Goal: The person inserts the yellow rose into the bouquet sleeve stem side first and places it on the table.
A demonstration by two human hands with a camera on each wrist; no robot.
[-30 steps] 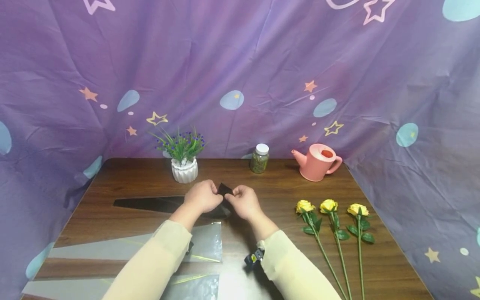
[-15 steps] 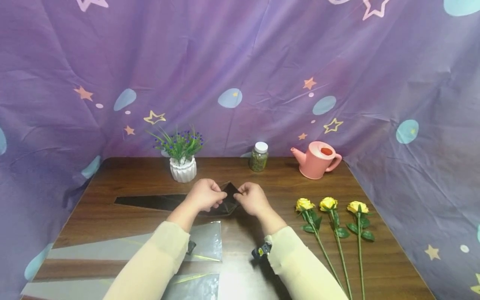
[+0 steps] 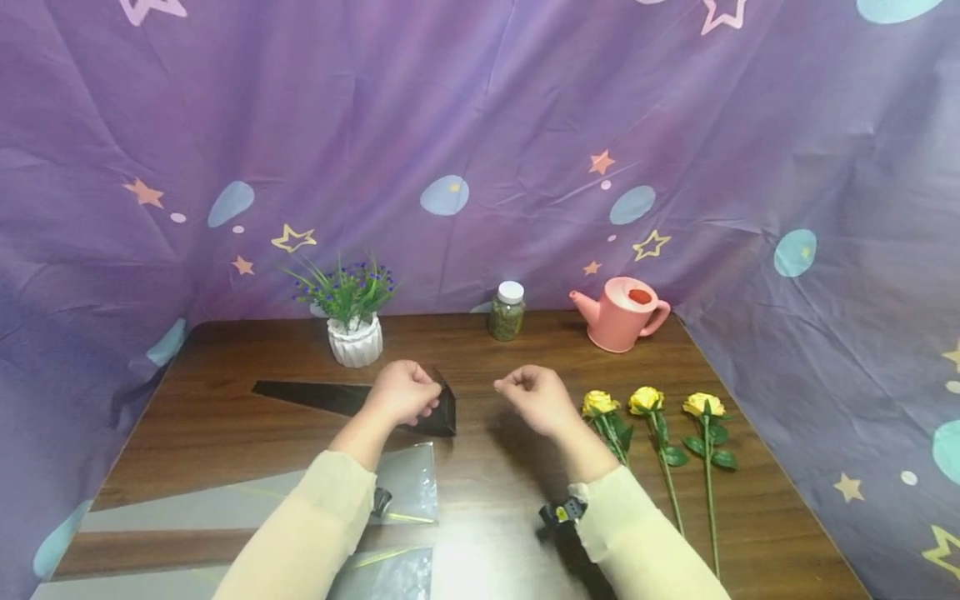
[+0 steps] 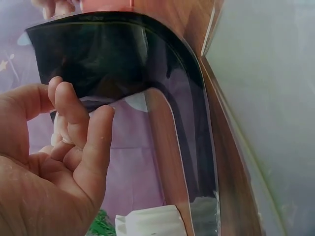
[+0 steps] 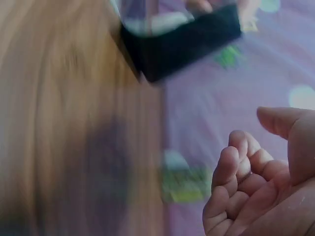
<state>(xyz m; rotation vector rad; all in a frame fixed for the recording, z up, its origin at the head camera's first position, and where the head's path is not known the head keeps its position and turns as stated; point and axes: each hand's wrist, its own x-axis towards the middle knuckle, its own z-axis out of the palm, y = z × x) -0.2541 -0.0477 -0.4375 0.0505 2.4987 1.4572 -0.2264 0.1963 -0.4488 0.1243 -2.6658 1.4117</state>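
The left hand [image 3: 401, 394] pinches the rim of a black plastic bag [image 3: 347, 400] between thumb and fingertips, beside the bag's mouth. The bag's wide end is bent up off the wooden surface [image 3: 480, 467], its mouth turned away from the left edge; from there the bag narrows to a blunt tip pointing at that edge. The right hand [image 3: 536, 402] holds nothing: its fingers curl loosely, the thumb apart from them in the right wrist view, and it hangs between the bag and the roses, touching neither.

Nearer the front, two clear plastic bags lie flat, one [image 3: 225, 507] below the black bag and the other [image 3: 401, 575] at the bottom of the head view; their tapered ends run toward the left edge, and the left forearm crosses both.

Along the far edge stand a white pot [image 3: 356, 340] of purple flowers [image 3: 347, 290] toward the far left corner, a white-lidded jar [image 3: 507, 312] right of the middle, and a pink watering can [image 3: 618, 317] near the far right corner. Three yellow roses, left [image 3: 600, 404], middle [image 3: 647, 402] and right [image 3: 705, 406], lie toward the right edge, blooms facing the far edge. The right forearm hides part of the left stem. Behind hangs a purple cloth [image 3: 487, 125] printed with stars.
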